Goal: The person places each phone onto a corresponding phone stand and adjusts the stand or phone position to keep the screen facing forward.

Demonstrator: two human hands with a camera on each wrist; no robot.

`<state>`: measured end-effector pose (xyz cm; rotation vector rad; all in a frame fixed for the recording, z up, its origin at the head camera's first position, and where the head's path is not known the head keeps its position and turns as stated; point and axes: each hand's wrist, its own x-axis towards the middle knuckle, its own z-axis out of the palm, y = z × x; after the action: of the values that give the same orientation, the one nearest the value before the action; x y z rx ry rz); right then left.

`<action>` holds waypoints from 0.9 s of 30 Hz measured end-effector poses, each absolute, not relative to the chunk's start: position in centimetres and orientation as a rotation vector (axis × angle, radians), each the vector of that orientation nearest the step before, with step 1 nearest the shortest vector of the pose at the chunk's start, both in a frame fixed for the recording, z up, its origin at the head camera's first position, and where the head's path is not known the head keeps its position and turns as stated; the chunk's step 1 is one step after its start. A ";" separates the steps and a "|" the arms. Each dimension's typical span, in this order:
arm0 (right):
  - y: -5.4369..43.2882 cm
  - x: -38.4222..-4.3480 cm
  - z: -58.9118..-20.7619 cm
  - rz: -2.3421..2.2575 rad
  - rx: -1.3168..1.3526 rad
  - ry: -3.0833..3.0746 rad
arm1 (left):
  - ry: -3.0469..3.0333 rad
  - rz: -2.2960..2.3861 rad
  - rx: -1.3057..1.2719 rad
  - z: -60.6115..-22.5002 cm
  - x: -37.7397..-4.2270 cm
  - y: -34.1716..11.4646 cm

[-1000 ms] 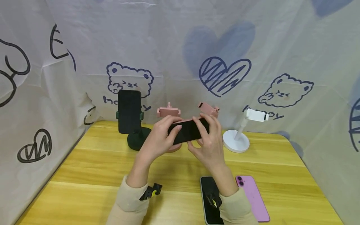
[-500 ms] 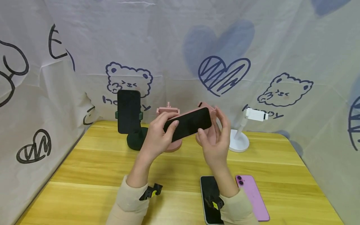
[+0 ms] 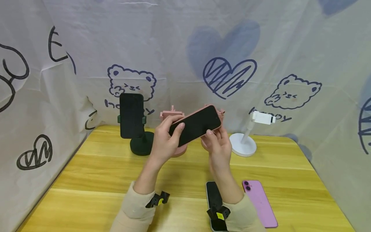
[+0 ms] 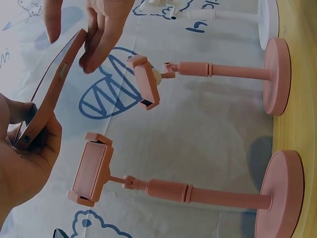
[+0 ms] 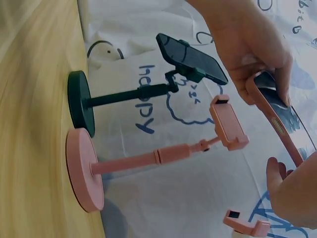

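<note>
My left hand grips one end of a black-screened smartphone in a pink case, thumb on the screen and fingers behind. The smartphone is tilted, its right end higher, above the table. My right hand is around its other end, thumb in front and fingers behind; in the left wrist view, gaps show between these fingers and the smartphone. Behind are two pink phone stands; the left one's clamp has nothing in it, and likewise the right one's clamp. In the head view, the smartphone and hands partly cover both.
A dark green stand at left bears an upright black smartphone. At right is a white stand. Near the front lie a dark-screened phone, partly under my right forearm, and a purple phone. A printed cloth hangs behind the wooden table.
My right hand let go of the smartphone's top edge, swung right, then came back with its thumb in front of the right end. That end of the smartphone has risen; the left hand kept its grip.
</note>
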<state>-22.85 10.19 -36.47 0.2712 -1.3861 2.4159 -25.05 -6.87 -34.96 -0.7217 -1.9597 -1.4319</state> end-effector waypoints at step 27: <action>11.1 -23.1 -36.6 2.415 0.351 -1.496 | -2.091 -1.662 -0.763 -34.4 -24.6 -7.4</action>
<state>-23.05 11.07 -36.56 0.3509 -1.4960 2.4149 -24.63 -7.44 -34.44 -0.7632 -2.0909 -1.6616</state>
